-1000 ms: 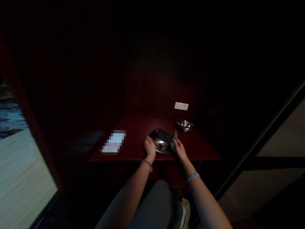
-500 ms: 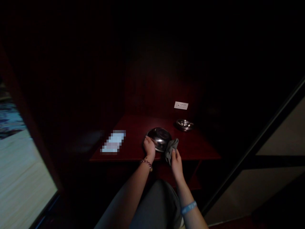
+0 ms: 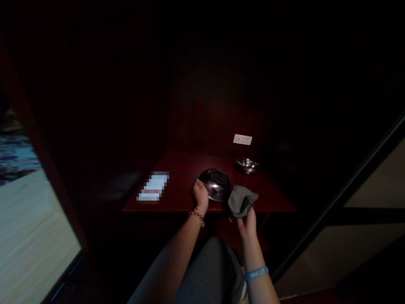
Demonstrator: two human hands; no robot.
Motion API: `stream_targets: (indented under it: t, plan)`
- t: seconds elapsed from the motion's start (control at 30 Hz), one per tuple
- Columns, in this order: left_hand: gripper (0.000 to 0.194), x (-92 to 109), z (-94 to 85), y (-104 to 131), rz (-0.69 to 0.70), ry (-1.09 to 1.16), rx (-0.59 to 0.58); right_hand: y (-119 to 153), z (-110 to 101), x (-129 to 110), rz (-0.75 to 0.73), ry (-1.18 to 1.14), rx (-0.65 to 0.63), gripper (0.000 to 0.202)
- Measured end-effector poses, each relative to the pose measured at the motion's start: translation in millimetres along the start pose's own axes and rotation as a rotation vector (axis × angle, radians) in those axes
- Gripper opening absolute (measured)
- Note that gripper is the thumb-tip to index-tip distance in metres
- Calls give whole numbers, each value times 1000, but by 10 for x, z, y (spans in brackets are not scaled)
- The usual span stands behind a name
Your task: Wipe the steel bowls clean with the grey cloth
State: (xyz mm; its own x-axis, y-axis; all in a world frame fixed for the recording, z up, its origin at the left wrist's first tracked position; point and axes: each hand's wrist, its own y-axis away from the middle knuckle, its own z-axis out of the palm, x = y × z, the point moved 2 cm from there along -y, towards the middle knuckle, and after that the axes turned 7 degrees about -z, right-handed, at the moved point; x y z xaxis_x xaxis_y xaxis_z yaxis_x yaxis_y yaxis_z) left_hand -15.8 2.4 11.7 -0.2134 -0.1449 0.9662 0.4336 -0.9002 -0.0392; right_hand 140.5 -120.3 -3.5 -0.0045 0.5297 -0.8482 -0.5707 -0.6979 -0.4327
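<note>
A shiny steel bowl is tipped bottom-up over the dark red desk top. At its left side my left hand grips the rim, fingers partly hidden beneath. To the right of the bowl, near the desk's front edge, my right hand holds a grey cloth. The cloth is bunched, partly opened out, and hides most of the fingertips. It lies just beside the bowl; whether they touch I cannot tell.
Farther back on the right stand other steel bowls, apparently nested. A pale, blurred-out flat item lies at the desk's left. A white socket plate is on the back wall. Dark panels enclose both sides.
My right hand has drawn the cloth away from the bowl's side, to the right, and the cloth has spread out more. The left hand keeps its hold on the bowl.
</note>
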Motion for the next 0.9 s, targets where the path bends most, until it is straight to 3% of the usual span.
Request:
stream_targets:
  t: [0.07, 0.17, 0.43, 0.67, 0.8, 0.9]
  plan:
    - [38, 14, -4, 7, -5, -10, -5, -28, -16, 53, 68, -60, 100, 42]
    - [38, 39, -10, 20, -1, -15, -13, -46, -58, 101, 53, -70, 185, 46]
    - [37, 24, -9, 10, 24, 6, -9, -35, -56, 34, -37, 151, 211, 61]
    - [41, 4, -6, 18, 23, 6, -22, 67, 227, 42, -93, 290, -82, 68]
    - [44, 21, -5, 32, 23, 43, -33, 183, 369, 101, -248, 507, -285, 61]
    - [43, 13, -10, 31, 16, 72, -28, 267, 430, 106, -349, 680, -360, 57]
